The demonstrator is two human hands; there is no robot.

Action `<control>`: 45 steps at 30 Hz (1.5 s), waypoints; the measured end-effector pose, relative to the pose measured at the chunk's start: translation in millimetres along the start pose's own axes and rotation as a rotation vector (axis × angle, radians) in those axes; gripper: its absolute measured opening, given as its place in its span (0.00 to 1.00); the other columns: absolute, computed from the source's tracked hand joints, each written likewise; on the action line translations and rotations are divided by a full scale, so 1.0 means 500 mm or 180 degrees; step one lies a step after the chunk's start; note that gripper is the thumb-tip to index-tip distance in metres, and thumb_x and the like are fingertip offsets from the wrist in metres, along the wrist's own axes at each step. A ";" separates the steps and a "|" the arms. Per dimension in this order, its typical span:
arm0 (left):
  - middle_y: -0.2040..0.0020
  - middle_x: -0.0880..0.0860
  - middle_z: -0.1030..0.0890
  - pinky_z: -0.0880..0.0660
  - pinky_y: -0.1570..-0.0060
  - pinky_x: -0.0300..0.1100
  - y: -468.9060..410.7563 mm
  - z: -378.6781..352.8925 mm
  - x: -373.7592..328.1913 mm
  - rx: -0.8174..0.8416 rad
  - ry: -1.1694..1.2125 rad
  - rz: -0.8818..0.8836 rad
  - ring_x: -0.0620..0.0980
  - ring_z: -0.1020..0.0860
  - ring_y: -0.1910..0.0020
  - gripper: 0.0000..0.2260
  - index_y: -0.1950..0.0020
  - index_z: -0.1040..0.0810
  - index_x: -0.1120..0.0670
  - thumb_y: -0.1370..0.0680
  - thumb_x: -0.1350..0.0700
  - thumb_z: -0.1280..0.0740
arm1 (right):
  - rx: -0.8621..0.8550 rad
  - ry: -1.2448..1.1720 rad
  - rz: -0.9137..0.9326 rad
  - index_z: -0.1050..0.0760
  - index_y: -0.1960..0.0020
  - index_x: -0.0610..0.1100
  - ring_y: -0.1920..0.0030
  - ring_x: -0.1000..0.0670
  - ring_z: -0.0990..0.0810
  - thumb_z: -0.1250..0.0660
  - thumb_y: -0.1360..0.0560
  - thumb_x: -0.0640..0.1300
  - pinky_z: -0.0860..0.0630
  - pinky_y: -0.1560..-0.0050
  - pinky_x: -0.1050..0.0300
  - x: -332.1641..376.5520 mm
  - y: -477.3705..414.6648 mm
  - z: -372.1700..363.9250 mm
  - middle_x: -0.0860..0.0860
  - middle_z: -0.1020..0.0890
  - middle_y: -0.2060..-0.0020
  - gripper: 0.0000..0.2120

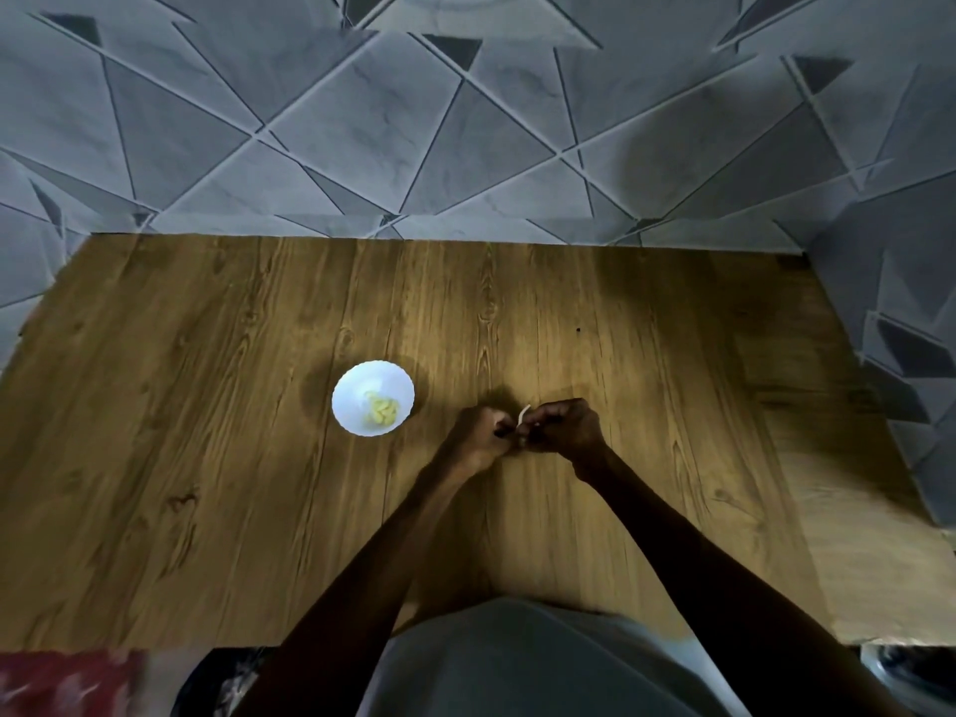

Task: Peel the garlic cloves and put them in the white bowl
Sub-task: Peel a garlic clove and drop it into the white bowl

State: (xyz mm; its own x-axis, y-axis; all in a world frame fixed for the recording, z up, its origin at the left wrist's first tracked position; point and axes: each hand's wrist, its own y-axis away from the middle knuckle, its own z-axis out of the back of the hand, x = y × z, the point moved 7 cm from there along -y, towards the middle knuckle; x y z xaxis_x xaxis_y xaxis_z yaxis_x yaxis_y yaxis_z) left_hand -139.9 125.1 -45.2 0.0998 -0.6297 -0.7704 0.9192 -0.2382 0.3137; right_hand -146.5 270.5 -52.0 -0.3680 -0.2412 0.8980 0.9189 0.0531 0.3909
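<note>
Garlic clove (519, 437) pinched between left hand (478, 439) and right hand (566, 426), just right of white bowl (344, 390) (peeled ones inside). Likely light, firm, slippery; hold its ends, papery skin (523, 413) tears.

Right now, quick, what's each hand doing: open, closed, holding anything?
Left hand: closed, pinching a garlic clove that its fingers mostly hide.
Right hand: closed, apparently pinching the pale peel strip at that clove.

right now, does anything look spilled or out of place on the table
Nothing stands out. The white bowl sits upright on the wooden table, peeled garlic cloves inside; left hand and right hand pinch a pale skin strip beside it.
</note>
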 end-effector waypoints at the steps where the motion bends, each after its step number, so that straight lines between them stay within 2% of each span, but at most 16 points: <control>1: 0.50 0.52 0.15 0.29 0.61 0.25 0.000 0.004 0.000 0.0017 0.0024 -0.0014 0.44 0.19 0.54 0.10 0.43 0.18 0.58 0.24 0.60 0.29 | 0.0037 -0.0006 0.0027 0.17 0.55 0.35 0.56 0.42 0.14 0.29 0.27 0.33 0.17 0.53 0.45 0.001 0.000 0.000 0.40 0.15 0.59 0.02; 6: 0.54 0.53 0.15 0.29 0.64 0.27 -0.009 0.010 0.008 -0.0139 0.0039 0.0036 0.40 0.20 0.61 0.08 0.47 0.17 0.57 0.25 0.57 0.28 | 0.0078 -0.0047 0.0119 0.19 0.53 0.33 0.56 0.43 0.14 0.29 0.26 0.33 0.16 0.55 0.49 0.017 -0.002 -0.012 0.40 0.15 0.58 0.04; 9: 0.55 0.54 0.15 0.21 0.60 0.40 -0.009 0.001 0.015 -0.0216 0.0051 0.0131 0.45 0.18 0.60 0.09 0.47 0.18 0.58 0.24 0.55 0.28 | 0.0072 -0.0040 0.0027 0.18 0.53 0.34 0.56 0.42 0.14 0.31 0.25 0.32 0.16 0.54 0.48 0.010 -0.004 -0.016 0.40 0.15 0.57 0.04; 11: 0.56 0.54 0.15 0.20 0.59 0.44 -0.006 -0.004 0.018 -0.0241 0.0105 0.0182 0.47 0.18 0.60 0.08 0.47 0.18 0.59 0.24 0.56 0.29 | 0.0108 -0.0032 0.0022 0.18 0.52 0.33 0.56 0.43 0.14 0.32 0.25 0.32 0.16 0.55 0.51 0.004 -0.004 -0.018 0.40 0.15 0.57 0.04; 14: 0.53 0.56 0.16 0.23 0.61 0.38 -0.006 -0.017 0.022 -0.0198 0.0144 0.0255 0.48 0.19 0.59 0.09 0.45 0.20 0.60 0.23 0.60 0.30 | 0.0128 -0.0085 -0.0043 0.17 0.54 0.35 0.57 0.43 0.14 0.31 0.25 0.32 0.16 0.58 0.54 -0.006 -0.005 -0.018 0.41 0.14 0.58 0.04; 18: 0.50 0.56 0.16 0.21 0.51 0.48 -0.009 -0.023 0.030 0.0014 0.0102 0.0201 0.50 0.18 0.53 0.11 0.44 0.19 0.59 0.24 0.56 0.29 | 0.0202 0.0030 0.0057 0.18 0.57 0.39 0.59 0.48 0.14 0.31 0.25 0.31 0.17 0.58 0.56 -0.007 -0.008 -0.009 0.45 0.15 0.61 0.06; 20: 0.47 0.55 0.16 0.22 0.49 0.48 -0.011 -0.014 0.033 0.0086 0.0147 0.0136 0.50 0.19 0.50 0.12 0.42 0.19 0.58 0.24 0.55 0.29 | 0.0267 0.0230 0.0203 0.18 0.56 0.38 0.59 0.51 0.14 0.31 0.25 0.31 0.17 0.56 0.57 -0.002 -0.007 -0.005 0.44 0.15 0.60 0.05; 23: 0.49 0.54 0.15 0.22 0.48 0.50 -0.013 -0.007 0.038 0.0139 0.0324 0.0129 0.50 0.18 0.51 0.11 0.44 0.18 0.58 0.25 0.57 0.28 | 0.0306 0.0535 0.0498 0.18 0.55 0.36 0.60 0.56 0.15 0.32 0.26 0.29 0.18 0.57 0.61 0.007 -0.007 -0.005 0.43 0.15 0.59 0.06; 27: 0.52 0.54 0.15 0.22 0.49 0.53 -0.012 -0.007 0.043 0.0145 0.0416 0.0129 0.51 0.17 0.53 0.10 0.46 0.17 0.58 0.26 0.57 0.27 | 0.0222 0.0800 0.0757 0.18 0.56 0.38 0.59 0.53 0.15 0.30 0.27 0.29 0.17 0.55 0.54 0.000 -0.011 -0.009 0.44 0.15 0.60 0.06; 29: 0.52 0.55 0.15 0.21 0.50 0.52 -0.009 -0.005 0.044 0.0057 0.0434 0.0097 0.51 0.17 0.53 0.11 0.46 0.17 0.58 0.26 0.56 0.27 | 0.0082 0.0940 0.0860 0.17 0.56 0.41 0.58 0.51 0.14 0.29 0.27 0.32 0.17 0.56 0.52 -0.003 -0.011 -0.013 0.46 0.14 0.59 0.06; 30: 0.52 0.55 0.15 0.21 0.51 0.52 -0.007 -0.005 0.044 0.0001 0.0421 0.0092 0.51 0.17 0.54 0.11 0.46 0.17 0.58 0.26 0.56 0.27 | 0.0033 0.1015 0.0914 0.17 0.55 0.41 0.59 0.53 0.14 0.28 0.27 0.32 0.16 0.56 0.53 -0.003 -0.010 -0.016 0.46 0.14 0.59 0.05; 34: 0.51 0.56 0.16 0.22 0.56 0.43 -0.005 -0.010 0.036 -0.0158 0.0226 0.0169 0.48 0.20 0.57 0.10 0.45 0.18 0.59 0.24 0.58 0.28 | -0.0082 0.1265 0.1116 0.16 0.53 0.38 0.63 0.69 0.20 0.27 0.28 0.33 0.22 0.62 0.71 0.014 -0.003 -0.019 0.51 0.16 0.60 0.04; 36: 0.51 0.56 0.16 0.23 0.60 0.39 -0.006 -0.015 0.036 -0.0265 0.0100 0.0192 0.47 0.20 0.57 0.10 0.44 0.19 0.59 0.24 0.58 0.28 | -0.0115 0.1312 0.1064 0.17 0.53 0.37 0.64 0.71 0.21 0.28 0.27 0.33 0.24 0.63 0.73 0.012 -0.003 -0.018 0.53 0.18 0.60 0.04; 39: 0.51 0.56 0.17 0.26 0.61 0.34 -0.002 -0.026 0.041 -0.0387 0.0103 0.0252 0.49 0.19 0.54 0.10 0.43 0.19 0.59 0.23 0.58 0.29 | -0.0159 0.1238 0.0950 0.16 0.52 0.39 0.62 0.65 0.18 0.28 0.26 0.35 0.20 0.61 0.67 0.006 -0.002 -0.017 0.50 0.15 0.58 0.04; 42: 0.48 0.55 0.18 0.24 0.55 0.37 -0.003 -0.029 0.040 -0.0311 0.0149 0.0307 0.50 0.19 0.50 0.10 0.41 0.21 0.59 0.21 0.59 0.32 | -0.0108 0.1201 0.1002 0.16 0.52 0.40 0.59 0.59 0.16 0.27 0.27 0.37 0.17 0.58 0.59 0.002 0.002 -0.015 0.48 0.14 0.57 0.04; 45: 0.49 0.53 0.18 0.26 0.55 0.37 -0.007 -0.024 0.044 -0.0238 0.0435 0.0462 0.47 0.21 0.52 0.11 0.40 0.20 0.59 0.20 0.56 0.34 | -0.0046 0.0903 0.0839 0.16 0.51 0.38 0.56 0.54 0.14 0.27 0.27 0.37 0.17 0.52 0.54 -0.005 0.001 -0.005 0.47 0.14 0.56 0.05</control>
State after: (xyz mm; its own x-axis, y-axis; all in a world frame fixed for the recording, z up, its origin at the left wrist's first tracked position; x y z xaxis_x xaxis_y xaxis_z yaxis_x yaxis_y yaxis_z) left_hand -136.1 121.0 -70.2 0.2792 -0.5461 -0.7898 0.9166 -0.0936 0.3888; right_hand -144.8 268.9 -54.5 -0.0669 -0.4797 0.8749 0.9794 0.1359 0.1494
